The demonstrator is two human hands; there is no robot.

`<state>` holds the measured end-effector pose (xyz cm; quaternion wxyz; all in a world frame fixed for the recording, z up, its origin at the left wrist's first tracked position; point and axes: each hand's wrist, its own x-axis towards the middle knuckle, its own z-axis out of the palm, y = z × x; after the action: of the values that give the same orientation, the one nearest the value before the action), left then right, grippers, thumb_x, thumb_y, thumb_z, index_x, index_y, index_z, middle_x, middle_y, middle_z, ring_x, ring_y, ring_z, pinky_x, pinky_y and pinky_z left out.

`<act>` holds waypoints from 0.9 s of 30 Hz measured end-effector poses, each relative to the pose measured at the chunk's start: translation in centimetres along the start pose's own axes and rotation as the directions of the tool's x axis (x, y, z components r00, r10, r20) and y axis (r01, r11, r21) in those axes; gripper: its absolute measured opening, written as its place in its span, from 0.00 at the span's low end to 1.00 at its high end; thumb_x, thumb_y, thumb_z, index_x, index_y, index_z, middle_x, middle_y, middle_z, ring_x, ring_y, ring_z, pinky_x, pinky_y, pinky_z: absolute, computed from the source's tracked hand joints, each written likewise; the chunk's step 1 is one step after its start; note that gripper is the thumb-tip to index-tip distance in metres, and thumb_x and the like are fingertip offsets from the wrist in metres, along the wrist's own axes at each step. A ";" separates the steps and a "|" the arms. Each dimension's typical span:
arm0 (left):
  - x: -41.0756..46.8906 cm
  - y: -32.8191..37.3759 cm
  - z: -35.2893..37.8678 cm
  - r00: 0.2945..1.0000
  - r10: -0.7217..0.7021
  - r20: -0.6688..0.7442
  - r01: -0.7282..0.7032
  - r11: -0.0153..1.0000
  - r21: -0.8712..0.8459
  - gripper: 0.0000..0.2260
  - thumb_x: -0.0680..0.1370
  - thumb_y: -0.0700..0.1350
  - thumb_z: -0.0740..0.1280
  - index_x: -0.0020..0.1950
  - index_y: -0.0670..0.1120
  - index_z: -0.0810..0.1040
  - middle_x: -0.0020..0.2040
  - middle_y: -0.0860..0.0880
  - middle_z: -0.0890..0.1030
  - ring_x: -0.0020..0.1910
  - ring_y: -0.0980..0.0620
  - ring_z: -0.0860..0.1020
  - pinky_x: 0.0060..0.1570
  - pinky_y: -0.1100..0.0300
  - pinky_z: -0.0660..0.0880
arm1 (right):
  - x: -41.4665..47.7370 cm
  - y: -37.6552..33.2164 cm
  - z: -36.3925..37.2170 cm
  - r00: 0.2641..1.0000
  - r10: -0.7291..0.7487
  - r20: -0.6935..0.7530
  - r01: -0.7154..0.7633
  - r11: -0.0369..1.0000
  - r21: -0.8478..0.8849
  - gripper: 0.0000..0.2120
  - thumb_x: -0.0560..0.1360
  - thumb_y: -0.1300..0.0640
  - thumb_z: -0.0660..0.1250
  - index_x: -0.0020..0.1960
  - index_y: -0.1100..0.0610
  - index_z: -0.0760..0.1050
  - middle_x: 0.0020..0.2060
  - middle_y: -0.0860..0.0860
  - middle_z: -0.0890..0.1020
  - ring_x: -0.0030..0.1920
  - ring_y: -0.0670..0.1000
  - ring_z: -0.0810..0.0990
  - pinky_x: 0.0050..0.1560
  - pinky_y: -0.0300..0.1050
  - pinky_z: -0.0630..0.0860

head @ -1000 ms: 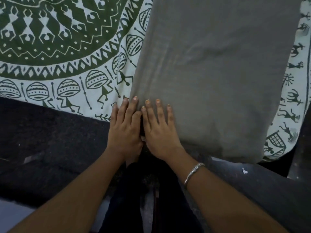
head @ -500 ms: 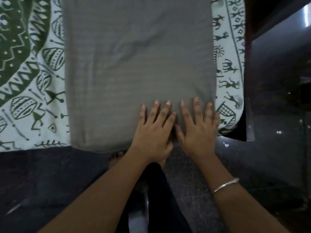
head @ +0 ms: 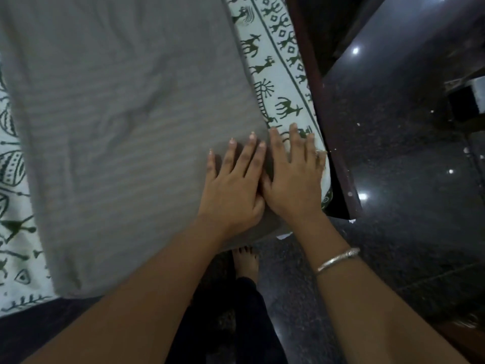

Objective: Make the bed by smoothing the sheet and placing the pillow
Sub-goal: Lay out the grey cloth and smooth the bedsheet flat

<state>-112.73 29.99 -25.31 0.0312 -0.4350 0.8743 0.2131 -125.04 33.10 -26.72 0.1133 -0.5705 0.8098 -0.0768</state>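
A grey pillow (head: 126, 122) lies flat on the bed, over a white sheet (head: 278, 72) printed with dark green figures. My left hand (head: 233, 185) rests palm down on the pillow's near right corner, fingers spread. My right hand (head: 294, 177) lies flat beside it, touching it, over the pillow's right edge and the sheet's border. Both hands are flat and hold nothing. A silver bangle (head: 337, 260) sits on my right wrist.
The bed's dark wooden frame edge (head: 338, 164) runs along the right of the sheet. Beyond it is a glossy dark stone floor (head: 393, 153). My bare foot (head: 245, 261) stands on the floor below the pillow's near edge. More printed sheet (head: 13, 232) shows at the left.
Both hands have slid rightward along the pillow's near edge, from its left corner to its right corner. The right hand now reaches onto the sheet border.
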 end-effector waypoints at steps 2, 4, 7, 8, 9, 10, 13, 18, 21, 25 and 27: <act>1.1 0.6 0.2 0.996 0.023 0.081 -0.026 0.999 0.042 0.37 0.68 0.59 0.44 0.78 0.51 0.46 0.79 0.46 0.43 0.76 0.38 0.43 0.70 0.34 0.42 | 0.2 1.3 -0.3 0.999 0.012 0.033 -0.012 1.000 0.015 0.31 0.76 0.45 0.56 0.75 0.60 0.62 0.72 0.65 0.63 0.70 0.72 0.60 0.68 0.69 0.59; 1.4 1.3 0.4 0.990 0.081 0.114 -0.091 0.992 0.086 0.37 0.68 0.60 0.46 0.78 0.52 0.51 0.78 0.44 0.46 0.75 0.32 0.43 0.68 0.32 0.42 | -0.5 2.4 -0.6 0.999 0.006 0.046 -0.008 0.999 0.041 0.30 0.76 0.47 0.55 0.73 0.62 0.64 0.70 0.69 0.65 0.69 0.73 0.63 0.67 0.67 0.63; 0.8 3.0 1.0 0.971 0.215 0.109 -0.228 0.965 0.132 0.37 0.68 0.62 0.54 0.76 0.48 0.61 0.77 0.43 0.58 0.73 0.29 0.51 0.67 0.30 0.47 | -2.9 3.3 -1.1 0.998 0.054 0.038 -0.057 0.996 0.068 0.28 0.75 0.52 0.57 0.72 0.62 0.65 0.69 0.68 0.65 0.65 0.71 0.68 0.61 0.65 0.71; 0.5 3.4 1.3 0.965 0.237 0.112 -0.253 0.955 0.157 0.39 0.67 0.62 0.56 0.76 0.47 0.61 0.76 0.43 0.59 0.73 0.30 0.51 0.67 0.31 0.47 | -3.8 3.4 -1.2 0.998 0.063 0.020 -0.065 0.995 0.078 0.27 0.75 0.54 0.59 0.72 0.62 0.64 0.70 0.68 0.63 0.63 0.71 0.71 0.57 0.64 0.74; 0.4 3.8 1.5 0.963 0.240 0.126 -0.259 0.950 0.172 0.40 0.67 0.61 0.58 0.76 0.46 0.60 0.77 0.43 0.59 0.74 0.31 0.50 0.68 0.32 0.45 | -4.6 3.4 -1.3 0.996 0.082 0.021 -0.084 0.992 0.099 0.27 0.76 0.57 0.61 0.73 0.61 0.62 0.71 0.67 0.60 0.61 0.71 0.73 0.55 0.62 0.76; 0.3 4.1 1.6 0.963 0.234 0.136 -0.255 0.952 0.169 0.41 0.66 0.60 0.60 0.76 0.45 0.59 0.77 0.43 0.57 0.75 0.32 0.48 0.68 0.33 0.42 | -5.1 3.3 -1.4 0.990 0.130 0.057 -0.136 0.982 0.134 0.28 0.78 0.57 0.62 0.76 0.59 0.59 0.74 0.67 0.56 0.61 0.70 0.74 0.53 0.60 0.77; 0.5 4.3 1.1 0.957 0.263 0.118 -0.276 0.955 0.110 0.39 0.65 0.56 0.65 0.75 0.45 0.62 0.76 0.44 0.61 0.75 0.36 0.52 0.68 0.33 0.41 | -5.5 3.4 -1.9 0.956 0.243 0.166 -0.263 0.958 0.118 0.29 0.79 0.55 0.61 0.77 0.56 0.56 0.74 0.65 0.56 0.62 0.68 0.72 0.53 0.57 0.74; 1.8 3.7 0.2 0.974 0.223 -0.026 -0.223 0.975 -0.007 0.37 0.69 0.59 0.60 0.74 0.42 0.62 0.74 0.43 0.64 0.75 0.40 0.57 0.69 0.36 0.47 | -2.6 3.4 -2.7 0.989 0.074 -0.131 -0.073 0.997 0.015 0.20 0.77 0.58 0.62 0.67 0.64 0.71 0.67 0.63 0.72 0.66 0.66 0.70 0.60 0.61 0.71; 3.8 2.8 -0.7 0.986 0.150 -0.072 -0.151 0.989 -0.006 0.41 0.68 0.59 0.63 0.76 0.42 0.56 0.77 0.42 0.57 0.76 0.41 0.53 0.70 0.37 0.46 | 1.3 3.1 -2.8 0.994 -0.084 -0.071 0.089 0.993 0.076 0.23 0.78 0.58 0.56 0.70 0.67 0.66 0.69 0.63 0.69 0.71 0.64 0.65 0.69 0.60 0.66; 6.8 1.1 -2.6 1.000 0.016 0.011 -0.017 0.998 0.058 0.47 0.67 0.64 0.59 0.78 0.44 0.45 0.78 0.44 0.43 0.77 0.42 0.42 0.71 0.40 0.40 | 6.9 2.8 -3.2 0.915 -0.340 0.217 0.348 0.937 0.000 0.29 0.79 0.53 0.47 0.76 0.64 0.52 0.76 0.61 0.56 0.77 0.58 0.52 0.76 0.54 0.51; 7.9 0.3 -3.1 0.990 -0.042 0.132 0.027 0.993 0.119 0.47 0.70 0.69 0.56 0.78 0.46 0.41 0.78 0.45 0.38 0.76 0.41 0.38 0.71 0.40 0.40 | 8.7 3.4 -3.7 0.848 -0.357 0.391 0.407 0.912 -0.049 0.30 0.82 0.48 0.48 0.78 0.60 0.43 0.78 0.56 0.45 0.77 0.55 0.42 0.76 0.51 0.44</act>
<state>-117.45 22.99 -24.28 0.1187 -0.4323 0.8735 0.1898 -131.92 26.06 -24.86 0.2102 -0.7306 0.6464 0.0652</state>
